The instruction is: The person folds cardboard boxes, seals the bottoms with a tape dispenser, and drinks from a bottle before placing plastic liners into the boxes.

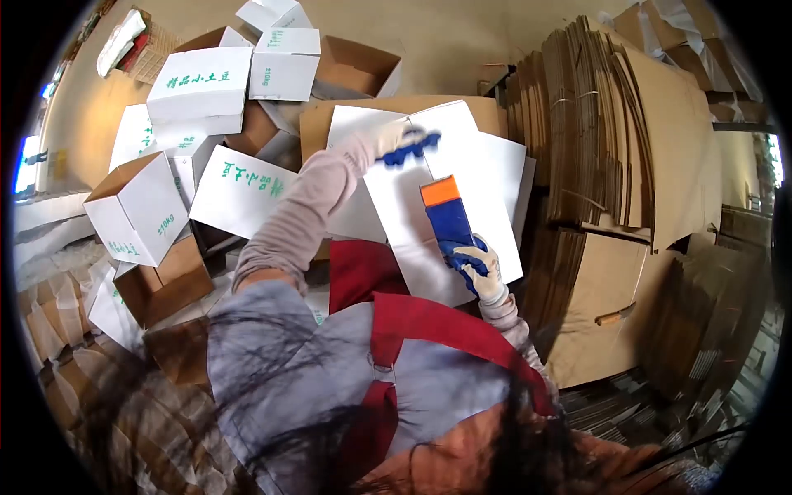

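Note:
My left hand [404, 145], in a white and blue glove, hangs over the upper part of a white cardboard sheet [400, 202]; motion blurs its fingers, so their grip is unclear. Lower and to the right, my right hand [478, 266], gloved alike, is closed around the near end of a long blue tool with an orange end [448, 213]. The tool lies over the white sheet, its orange end pointing away from me. Other white flaps lie on both sides of that sheet, with brown cardboard [318, 128] behind.
Several white boxes with green writing [198, 87] are piled at the left, some with open brown insides. Tall stacks of flat brown cardboard [577, 124] stand at the right. A tool with a wooden handle [615, 315] rests on a lower stack. A wicker basket [157, 54] stands at the upper left.

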`<action>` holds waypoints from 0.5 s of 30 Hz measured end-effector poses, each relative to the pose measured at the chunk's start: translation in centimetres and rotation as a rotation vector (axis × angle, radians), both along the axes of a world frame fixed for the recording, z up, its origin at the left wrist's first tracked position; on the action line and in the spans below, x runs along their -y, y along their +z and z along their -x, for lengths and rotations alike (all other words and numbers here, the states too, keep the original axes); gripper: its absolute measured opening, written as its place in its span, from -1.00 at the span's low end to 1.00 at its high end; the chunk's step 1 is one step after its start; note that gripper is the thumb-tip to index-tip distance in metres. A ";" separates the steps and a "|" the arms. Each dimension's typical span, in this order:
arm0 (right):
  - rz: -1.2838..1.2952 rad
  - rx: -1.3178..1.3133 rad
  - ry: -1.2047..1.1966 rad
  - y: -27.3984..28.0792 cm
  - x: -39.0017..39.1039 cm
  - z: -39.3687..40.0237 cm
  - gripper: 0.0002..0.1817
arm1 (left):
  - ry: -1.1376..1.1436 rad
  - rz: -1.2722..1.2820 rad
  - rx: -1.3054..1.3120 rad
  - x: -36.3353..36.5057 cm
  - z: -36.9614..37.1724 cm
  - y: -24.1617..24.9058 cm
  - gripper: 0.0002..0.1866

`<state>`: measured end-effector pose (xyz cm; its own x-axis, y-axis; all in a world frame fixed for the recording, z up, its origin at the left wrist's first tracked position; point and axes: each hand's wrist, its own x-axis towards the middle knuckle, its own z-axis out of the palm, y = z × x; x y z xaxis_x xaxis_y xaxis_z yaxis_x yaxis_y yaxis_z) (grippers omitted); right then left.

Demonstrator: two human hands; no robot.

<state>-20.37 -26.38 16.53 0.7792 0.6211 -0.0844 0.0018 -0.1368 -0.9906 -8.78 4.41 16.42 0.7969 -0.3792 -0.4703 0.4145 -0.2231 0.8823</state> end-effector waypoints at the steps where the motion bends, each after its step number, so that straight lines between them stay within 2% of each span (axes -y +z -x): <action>1: -0.011 -0.013 0.004 0.2 0.1 0.0 -0.67 | -0.240 0.027 -0.074 0.8 1.0 1.2 -0.65; 2: -0.022 -0.022 0.010 0.3 0.1 -0.2 -0.67 | -0.330 -0.178 -0.106 2.2 2.0 2.5 -0.63; 3: -0.050 -0.053 0.010 -0.3 0.2 -0.1 -0.70 | -0.408 -0.260 -0.186 3.5 2.6 3.5 -0.62; 4: -0.049 -0.053 0.014 0.1 0.3 -0.2 -0.70 | -0.418 -0.298 -0.012 3.8 3.0 2.2 -0.62; 6: -0.002 0.004 0.053 1.3 0.5 -0.6 -0.73 | -0.252 -0.271 0.592 3.5 4.1 -1.6 -0.63; 8: 0.002 0.014 0.067 1.0 1.2 -0.8 -0.74 | -0.091 0.166 0.010 3.3 4.5 -0.5 -0.63; 9: 0.001 0.027 0.095 0.4 1.7 -0.9 -0.75 | -0.086 0.141 -0.119 3.3 4.9 0.5 -0.63; 10: -0.003 0.041 0.120 -0.2 2.0 -0.9 -0.75 | 0.005 0.149 -0.185 3.6 5.6 1.2 -0.65; 12: 0.016 -0.028 0.102 -0.3 1.8 -0.6 -0.76 | 0.202 0.492 -0.346 4.1 7.0 -2.1 -0.66; 13: -0.047 -0.126 0.083 0.3 1.4 -0.7 -0.76 | 0.298 0.579 -0.403 4.8 6.9 -2.5 -0.70; 15: -0.109 -0.226 0.068 0.3 1.3 -0.8 -0.76 | 0.262 0.512 -0.326 4.3 7.1 -3.0 -0.72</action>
<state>-19.55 -27.66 16.84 0.7043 0.6864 -0.1811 -0.2155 -0.0364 -0.9758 -15.84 0.07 13.44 0.7406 -0.4318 -0.5148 0.6618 0.3364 0.6699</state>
